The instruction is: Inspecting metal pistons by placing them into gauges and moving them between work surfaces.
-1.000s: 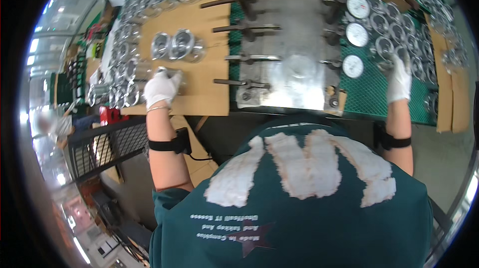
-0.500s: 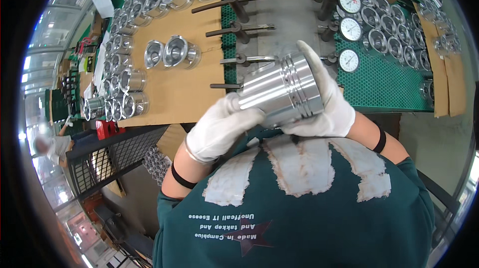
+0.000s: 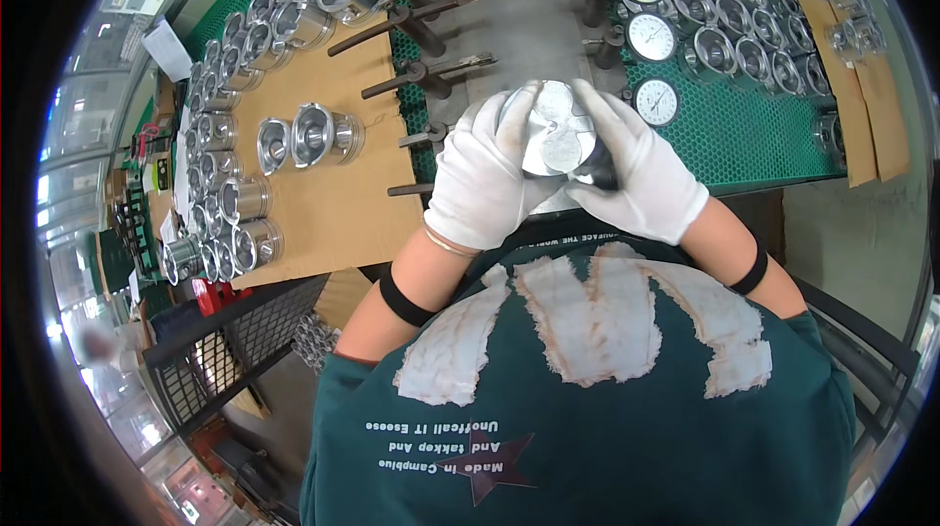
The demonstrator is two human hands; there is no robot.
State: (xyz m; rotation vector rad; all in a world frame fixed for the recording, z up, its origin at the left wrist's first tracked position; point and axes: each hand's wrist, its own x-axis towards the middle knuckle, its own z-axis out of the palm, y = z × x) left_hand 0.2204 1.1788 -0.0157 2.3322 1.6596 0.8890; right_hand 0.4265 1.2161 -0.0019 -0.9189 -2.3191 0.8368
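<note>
The left hand (image 3: 483, 173) and the right hand (image 3: 638, 173), both white-gloved, were opened about as wide as the piston (image 3: 560, 134) they held, fingers curved round its opposite sides. The piston sat between the two palms, before the person's chest, its silver end face turned toward the head camera. Left of the hands, two more pistons (image 3: 343, 139) were close together; rows of pistons (image 3: 242, 198) farther left overlapped too much to count. Four dial gauges (image 3: 651, 36) formed a column on the right.
</note>
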